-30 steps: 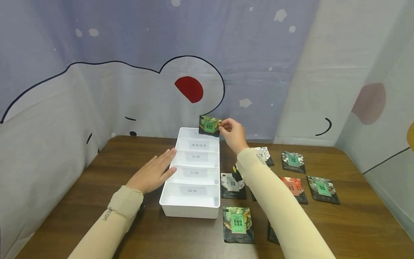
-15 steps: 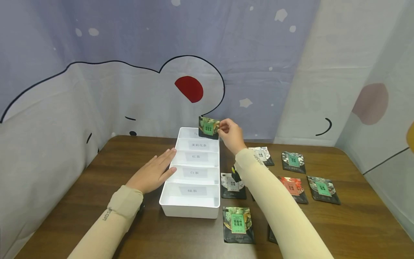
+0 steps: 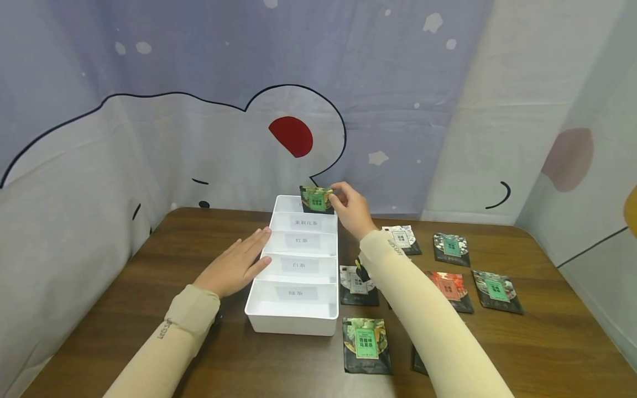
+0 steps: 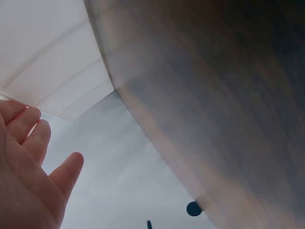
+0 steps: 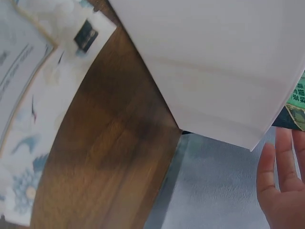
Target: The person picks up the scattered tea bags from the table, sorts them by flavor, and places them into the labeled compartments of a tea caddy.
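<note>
A white divided box point(image 3: 292, 326) stands lengthwise on the wooden table, a paper label in each compartment. Over its farthest compartment, my right hand point(image 3: 352, 209) pinches the right edge of a green-and-black tea sachet point(image 3: 316, 200). That sachet's lower part covers most of the far label. Beyond the box wall point(image 5: 214, 67) in the right wrist view, part of the sachet point(image 5: 296, 109) shows above the fingers. My left hand point(image 3: 235, 266) lies against the box's left side with fingers straight; the left wrist view shows this hand point(image 4: 31, 164) by the box wall point(image 4: 52, 52).
Right of the box lie several more tea sachets: a green one point(image 3: 366, 348) nearest, a white-and-black one point(image 3: 358, 284), a red one point(image 3: 454, 292) partly under the right sleeve, and dark ones point(image 3: 497, 292) farther right. A printed curtain point(image 3: 224, 149) hangs behind the table.
My right hand has moved slightly left, carrying the tea sachet left and a little lower over the far compartment. The left hand and the box have stayed in place.
</note>
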Demonstrator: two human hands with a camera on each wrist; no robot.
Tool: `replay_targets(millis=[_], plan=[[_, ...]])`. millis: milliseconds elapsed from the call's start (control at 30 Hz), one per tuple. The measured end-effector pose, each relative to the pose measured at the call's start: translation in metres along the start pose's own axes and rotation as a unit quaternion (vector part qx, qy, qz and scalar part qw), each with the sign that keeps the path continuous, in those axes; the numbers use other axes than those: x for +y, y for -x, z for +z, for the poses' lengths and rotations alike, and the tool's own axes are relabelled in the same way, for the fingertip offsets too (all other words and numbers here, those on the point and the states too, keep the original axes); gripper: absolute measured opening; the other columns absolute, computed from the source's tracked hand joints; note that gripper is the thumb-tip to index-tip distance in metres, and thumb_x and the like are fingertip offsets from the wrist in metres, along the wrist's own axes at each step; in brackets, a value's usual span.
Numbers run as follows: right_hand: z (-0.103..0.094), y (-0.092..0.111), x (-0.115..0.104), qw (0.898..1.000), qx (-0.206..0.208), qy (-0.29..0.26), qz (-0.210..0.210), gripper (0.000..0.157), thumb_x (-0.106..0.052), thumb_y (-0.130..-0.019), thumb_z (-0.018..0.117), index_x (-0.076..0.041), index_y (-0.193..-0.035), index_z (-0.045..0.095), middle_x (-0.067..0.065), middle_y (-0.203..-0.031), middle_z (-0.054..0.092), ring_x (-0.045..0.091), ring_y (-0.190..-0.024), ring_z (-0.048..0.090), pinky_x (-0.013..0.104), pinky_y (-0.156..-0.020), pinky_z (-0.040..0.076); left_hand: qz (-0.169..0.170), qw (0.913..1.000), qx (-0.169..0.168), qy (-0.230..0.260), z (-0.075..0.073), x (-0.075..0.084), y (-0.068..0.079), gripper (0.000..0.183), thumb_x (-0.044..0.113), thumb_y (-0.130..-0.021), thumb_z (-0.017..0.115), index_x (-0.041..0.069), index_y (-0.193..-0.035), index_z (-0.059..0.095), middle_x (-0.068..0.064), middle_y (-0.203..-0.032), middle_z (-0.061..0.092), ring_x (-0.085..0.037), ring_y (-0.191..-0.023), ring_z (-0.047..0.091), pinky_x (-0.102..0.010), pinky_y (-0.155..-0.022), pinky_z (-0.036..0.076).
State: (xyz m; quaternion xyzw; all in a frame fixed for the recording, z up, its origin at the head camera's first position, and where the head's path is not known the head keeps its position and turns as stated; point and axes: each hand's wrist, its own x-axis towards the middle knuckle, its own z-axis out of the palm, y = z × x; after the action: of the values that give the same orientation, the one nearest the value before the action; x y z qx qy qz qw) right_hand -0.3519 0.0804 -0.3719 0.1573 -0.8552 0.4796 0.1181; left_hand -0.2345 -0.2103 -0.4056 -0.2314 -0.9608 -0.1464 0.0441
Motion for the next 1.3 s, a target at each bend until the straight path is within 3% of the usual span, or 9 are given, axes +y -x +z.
replay_targets(millis=[267,467,733,1167,1300], plan=[[-0.004,0.002,-0.001,0.997,-0.032,0.063,-0.014,0.025,-0.021,-0.107,0.051,-0.013,-0.129,0.059,0.008,-0.097,0.069,0.022,-0.078,0.062,0.036,-0.066,0.051,0.001,1.0000,-0.005,0.001,0.000,-0.002,0.000,0.070,0.048,-0.108,0.037,0.007,-0.162,0.019,-0.009,-0.168,0.021,-0.030,-0.154,0.022,-0.056,-0.122,0.021],[-0.004,0.002,0.002,0.996,-0.050,0.068,-0.020,0.021,-0.021,-0.107,0.050,-0.011,-0.123,0.061,0.008,-0.088,0.064,0.023,-0.070,0.054,0.036,-0.063,0.047,0.002,1.0000,-0.004,0.000,-0.001,-0.002,0.000,0.071,0.048,-0.108,0.037,0.006,-0.162,0.020,-0.010,-0.168,0.021,-0.031,-0.153,0.023,-0.057,-0.122,0.021],[-0.004,0.001,0.013,0.991,-0.070,0.114,-0.026,0.019,-0.015,-0.103,0.058,-0.003,-0.114,0.067,0.013,-0.110,0.064,0.028,-0.104,0.061,0.044,-0.094,0.051,0.003,1.0000,-0.001,0.005,-0.001,-0.002,0.000,0.070,0.048,-0.109,0.036,0.006,-0.162,0.020,-0.010,-0.167,0.022,-0.031,-0.153,0.022,-0.056,-0.123,0.020],[-0.004,0.005,0.008,0.969,-0.118,0.215,-0.013,0.022,-0.021,-0.105,0.056,-0.009,-0.117,0.069,0.013,-0.126,0.054,0.032,-0.122,0.049,0.048,-0.106,0.044,0.005,1.0000,-0.003,0.003,-0.001,-0.002,-0.001,0.070,0.048,-0.109,0.036,0.006,-0.162,0.020,-0.010,-0.168,0.021,-0.031,-0.153,0.022,-0.056,-0.123,0.020],[-0.003,0.007,0.006,0.968,-0.124,0.218,-0.005,0.026,-0.022,-0.104,0.055,-0.006,-0.117,0.071,0.015,-0.129,0.052,0.034,-0.123,0.048,0.049,-0.105,0.044,0.003,1.0000,-0.005,0.003,0.000,-0.002,-0.001,0.070,0.048,-0.109,0.036,0.007,-0.162,0.019,-0.010,-0.168,0.021,-0.031,-0.153,0.022,-0.056,-0.123,0.020]])
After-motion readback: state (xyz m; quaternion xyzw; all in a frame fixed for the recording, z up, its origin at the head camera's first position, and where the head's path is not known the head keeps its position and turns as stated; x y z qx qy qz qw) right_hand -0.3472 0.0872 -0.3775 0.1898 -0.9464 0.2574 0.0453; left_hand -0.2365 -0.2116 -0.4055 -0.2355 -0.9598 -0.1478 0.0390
